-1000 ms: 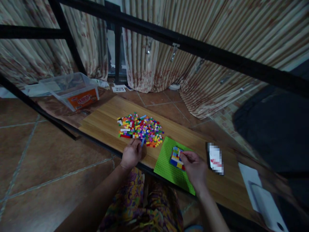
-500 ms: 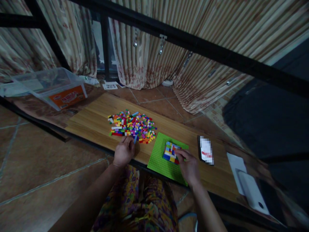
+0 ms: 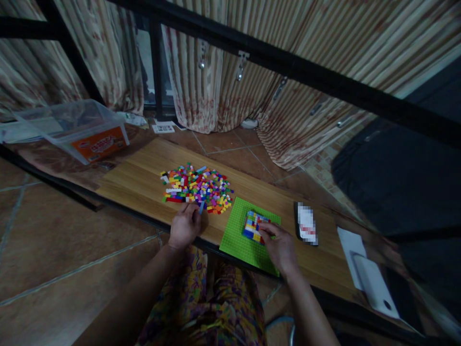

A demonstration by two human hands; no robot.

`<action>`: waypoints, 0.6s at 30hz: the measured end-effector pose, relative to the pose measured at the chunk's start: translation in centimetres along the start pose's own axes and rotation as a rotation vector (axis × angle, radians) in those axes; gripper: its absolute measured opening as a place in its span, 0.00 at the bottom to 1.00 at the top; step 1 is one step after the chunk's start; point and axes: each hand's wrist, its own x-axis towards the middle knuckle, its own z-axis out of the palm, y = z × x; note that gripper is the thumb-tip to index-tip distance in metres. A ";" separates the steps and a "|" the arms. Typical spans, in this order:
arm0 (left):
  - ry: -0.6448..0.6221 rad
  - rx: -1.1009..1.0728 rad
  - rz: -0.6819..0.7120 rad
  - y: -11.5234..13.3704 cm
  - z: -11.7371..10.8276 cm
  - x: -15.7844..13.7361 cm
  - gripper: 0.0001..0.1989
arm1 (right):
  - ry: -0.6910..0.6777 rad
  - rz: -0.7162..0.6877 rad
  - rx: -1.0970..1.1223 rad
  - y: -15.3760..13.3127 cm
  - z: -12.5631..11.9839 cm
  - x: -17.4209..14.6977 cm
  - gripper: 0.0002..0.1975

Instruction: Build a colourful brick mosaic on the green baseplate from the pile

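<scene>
In the head view, my left hand (image 3: 185,225) is closed around a light blue toy brick (image 3: 201,207) that sticks out past the fingertips. It rests at the near edge of a heap of small coloured bricks (image 3: 198,186). My right hand (image 3: 279,242) reaches over a green baseplate (image 3: 234,235), its fingers pinched together at the top of a multicoloured brick block (image 3: 252,226) standing there. The fingers cover the block's right side. Whatever lies between these fingertips is too small and hidden to make out.
The wooden table (image 3: 140,173) carries all this. A phone (image 3: 306,223) lies right of the baseplate. Farther right are a white device (image 3: 376,286) and a white sheet (image 3: 351,245). A clear plastic box (image 3: 82,125) with an orange label stands at the left. Curtains (image 3: 201,96) hang behind.
My right hand has shifted slightly left over the brick block, its fingertips now farther onto the top. My left hand keeps its place with the light blue brick.
</scene>
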 end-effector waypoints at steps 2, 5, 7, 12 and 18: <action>-0.003 -0.006 0.003 -0.1 0.1 0.0 0.06 | -0.008 0.007 0.007 0.1 0.0 0.0 0.11; 0.001 -0.010 0.015 -0.3 0.2 0.0 0.06 | -0.032 -0.016 -0.014 0.0 -0.2 0.1 0.11; 0.014 -0.008 0.019 -0.4 0.3 0.0 0.06 | -0.047 -0.038 -0.043 -0.1 -0.3 0.2 0.11; 0.007 -0.001 0.008 -0.3 0.2 0.0 0.06 | -0.052 -0.114 -0.127 -0.4 -0.3 0.1 0.12; 0.011 0.002 0.017 -0.3 0.1 0.0 0.06 | 0.009 -0.081 -0.081 -0.6 0.0 -0.4 0.13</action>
